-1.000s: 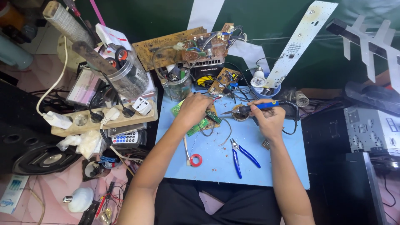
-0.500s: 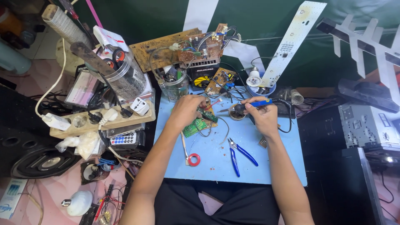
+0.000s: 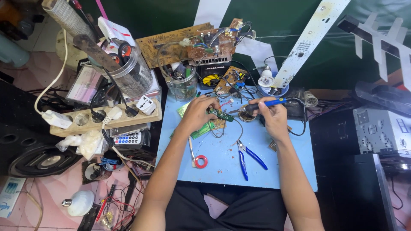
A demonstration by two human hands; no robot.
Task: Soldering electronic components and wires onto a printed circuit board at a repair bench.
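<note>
One head view was recorded. A small green circuit board (image 3: 221, 114) was pinched in the left hand (image 3: 198, 112), long axis toward the right hand (image 3: 269, 114), whose grip clenched a blue soldering iron (image 3: 257, 105) above the blue surface (image 3: 222, 167).
</note>
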